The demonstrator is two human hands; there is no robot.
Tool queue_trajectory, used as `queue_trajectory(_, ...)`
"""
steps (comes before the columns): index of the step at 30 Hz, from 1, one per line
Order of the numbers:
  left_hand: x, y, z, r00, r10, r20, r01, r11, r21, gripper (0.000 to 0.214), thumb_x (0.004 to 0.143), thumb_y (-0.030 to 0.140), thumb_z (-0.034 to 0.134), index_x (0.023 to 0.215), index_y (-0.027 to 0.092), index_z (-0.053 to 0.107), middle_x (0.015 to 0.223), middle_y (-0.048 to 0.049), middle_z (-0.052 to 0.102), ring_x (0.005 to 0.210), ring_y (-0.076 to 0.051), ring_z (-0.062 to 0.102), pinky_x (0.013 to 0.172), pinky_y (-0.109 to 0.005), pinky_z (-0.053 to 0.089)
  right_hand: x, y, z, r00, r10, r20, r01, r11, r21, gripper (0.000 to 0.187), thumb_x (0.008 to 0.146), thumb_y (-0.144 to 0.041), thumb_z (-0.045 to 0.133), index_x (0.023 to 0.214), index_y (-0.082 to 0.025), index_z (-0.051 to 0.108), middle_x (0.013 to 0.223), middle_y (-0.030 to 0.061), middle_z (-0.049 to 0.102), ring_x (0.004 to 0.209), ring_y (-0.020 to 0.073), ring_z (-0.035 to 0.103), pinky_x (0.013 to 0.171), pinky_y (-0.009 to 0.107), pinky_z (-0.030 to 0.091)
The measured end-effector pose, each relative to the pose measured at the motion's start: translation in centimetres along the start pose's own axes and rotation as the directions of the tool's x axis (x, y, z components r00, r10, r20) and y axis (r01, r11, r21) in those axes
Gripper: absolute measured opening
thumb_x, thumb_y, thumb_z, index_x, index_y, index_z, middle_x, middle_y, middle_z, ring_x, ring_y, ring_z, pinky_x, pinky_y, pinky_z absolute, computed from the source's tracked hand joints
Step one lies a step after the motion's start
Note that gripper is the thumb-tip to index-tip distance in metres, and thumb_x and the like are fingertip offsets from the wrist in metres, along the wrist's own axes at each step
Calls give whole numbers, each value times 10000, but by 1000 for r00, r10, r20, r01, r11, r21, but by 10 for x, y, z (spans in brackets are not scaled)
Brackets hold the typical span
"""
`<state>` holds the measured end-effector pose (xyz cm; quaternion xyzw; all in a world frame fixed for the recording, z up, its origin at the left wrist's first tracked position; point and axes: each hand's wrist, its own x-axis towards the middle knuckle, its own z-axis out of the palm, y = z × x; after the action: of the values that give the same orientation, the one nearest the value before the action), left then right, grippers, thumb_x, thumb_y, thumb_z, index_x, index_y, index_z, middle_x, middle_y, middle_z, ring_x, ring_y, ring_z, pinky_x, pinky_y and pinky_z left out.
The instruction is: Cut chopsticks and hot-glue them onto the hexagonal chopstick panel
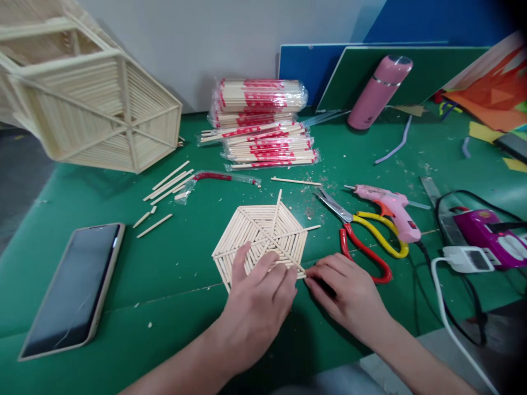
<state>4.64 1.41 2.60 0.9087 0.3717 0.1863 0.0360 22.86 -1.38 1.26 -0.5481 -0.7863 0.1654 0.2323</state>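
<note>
Left grip (259, 296): spread wide, palm down, fingers resting across the near part of the sticks.
Right grip (349, 288): thumb and fingertips pressed together, seemingly pinching the end of a diagonal stick at the lower-right corner; whether that end is fixed, there's no telling.
Hexagonal panel (267, 237): here's the centrepiece, flat on the tabletop (164, 291), partly under the left grip.
Filled wedges: looking well advanced, rows of sticks packed out to the rim wherever they show; the near side is covered, so no verdict there.
Crossing ribs: laid over the seams and meeting around the middle.
Overhanging ends: two of them jut past the outline, one at the top, one at the right, and look untrimmed.
Phone (72, 291): off to the left, lying flat.
Scissors (349, 219): blades parted, just beyond the right grip, nobody holding them.
Glue gun (393, 208): lying on its side by the scissors, untouched.
Loose sticks (155, 226): scattered left of the panel, unused so far.
Wrapped bundles (272, 145): plenty in reserve, stacked toward the wall.
Large stick frame (127, 123): standing at far left, its ribbed face looking complete.
</note>
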Motion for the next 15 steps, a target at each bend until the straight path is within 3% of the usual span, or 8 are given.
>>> queue_trajectory(2,-7,-11,-16,987,-128,-99,121,990,-68,133,824,237,489,932,212,562,844,15,640,945,-187,518,973,-489,209,-1,1,1,1000,-7,-24,7,1000,8,131,814,-202,495,839,-180,621,768,47,609,705,155,539,638,298,443)
queue_trajectory(4,-17,-24,-30,937,-286,-201,272,957,-97,71,786,193,532,842,195,574,831,-14,634,877,-192,541,893,-455,316,-2,2,2,999,-16,-42,16,1000,7,128,806,-204,505,837,-182,627,768,47,612,704,156,548,640,297,449)
queue_trajectory(6,-31,-34,-39,889,-354,-292,343,935,-87,26,766,174,552,781,171,573,794,-41,613,794,-186,544,759,-387,399,-3,2,2,999,-24,-49,24,1000,0,126,799,-207,515,832,-178,632,766,50,612,704,160,553,636,301,452)
queue_trajectory(9,-48,-38,-40,879,-398,-261,382,917,-114,76,761,157,559,689,176,571,674,-11,590,713,-164,534,704,-344,398,-4,4,4,998,-31,-56,31,999,-8,115,789,-207,531,827,-177,635,763,55,610,703,165,553,625,303,454)
queue_trajectory(11,-54,-32,-34,897,-400,-191,383,916,-117,97,769,182,559,675,181,583,669,-4,594,721,-164,529,721,-345,382,-5,4,5,998,-34,-58,34,999,-11,113,789,-209,531,828,-181,633,766,56,611,705,164,554,626,302,458)
queue_trajectory(15,-52,-19,-19,934,-346,-83,347,938,-8,103,793,250,533,834,194,609,810,-12,613,826,-183,527,803,-383,333,-5,4,5,997,-45,-64,43,999,-25,121,795,-224,519,820,-188,632,767,54,616,701,161,566,620,295,463)
